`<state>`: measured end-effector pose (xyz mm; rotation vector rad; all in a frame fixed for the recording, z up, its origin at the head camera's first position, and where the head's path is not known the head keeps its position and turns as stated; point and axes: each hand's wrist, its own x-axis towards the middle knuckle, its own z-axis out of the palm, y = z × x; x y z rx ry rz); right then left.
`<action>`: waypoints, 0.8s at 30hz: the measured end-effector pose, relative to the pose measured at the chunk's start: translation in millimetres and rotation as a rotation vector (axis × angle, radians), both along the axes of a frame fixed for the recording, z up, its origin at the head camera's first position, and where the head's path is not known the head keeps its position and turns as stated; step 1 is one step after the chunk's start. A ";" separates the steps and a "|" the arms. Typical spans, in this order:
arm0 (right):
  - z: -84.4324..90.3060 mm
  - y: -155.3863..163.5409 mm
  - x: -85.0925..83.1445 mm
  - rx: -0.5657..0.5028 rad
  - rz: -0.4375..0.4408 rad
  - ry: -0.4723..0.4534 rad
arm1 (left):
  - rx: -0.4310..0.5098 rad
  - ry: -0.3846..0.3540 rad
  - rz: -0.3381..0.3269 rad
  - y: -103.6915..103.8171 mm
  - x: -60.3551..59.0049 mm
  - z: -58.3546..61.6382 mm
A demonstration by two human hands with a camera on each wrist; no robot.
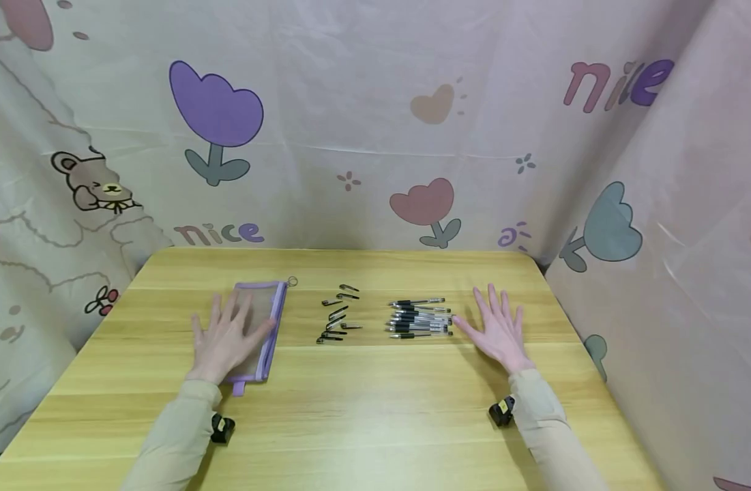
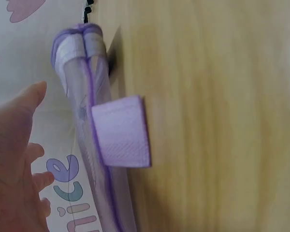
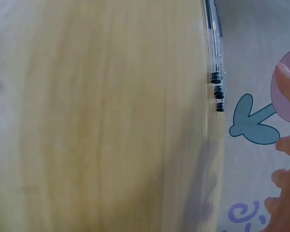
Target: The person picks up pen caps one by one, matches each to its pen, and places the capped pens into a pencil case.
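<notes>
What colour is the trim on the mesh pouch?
Purple trim on the pouch, clearest in the left wrist view.

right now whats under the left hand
The left hand rests flat on a clear purple-edged pouch lying on the wooden table. The part of the pouch beneath the palm is covered, so anything there cannot be seen.

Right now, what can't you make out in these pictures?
- Pouch contents: head view, left hand covers the mesh.
- Pens: exact count too small in head view; right wrist view cuts them at the top edge.
- Pen caps: number too small to tell.
- Right hand: only fingertips show in right wrist view.
</notes>
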<state>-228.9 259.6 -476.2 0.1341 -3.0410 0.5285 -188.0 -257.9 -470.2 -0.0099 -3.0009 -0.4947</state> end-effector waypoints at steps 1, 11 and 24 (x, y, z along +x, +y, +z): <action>-0.4 -0.5 0.3 -0.010 0.003 -0.005 | -0.003 -0.002 -0.005 1.1 0.3 -0.1; -8.6 -3.6 -1.0 -0.189 0.083 -0.027 | 0.017 0.012 -0.043 16.2 2.8 0.0; -13.1 -6.0 0.7 -0.400 0.260 0.003 | 0.103 -0.006 -0.137 39.1 6.7 -0.3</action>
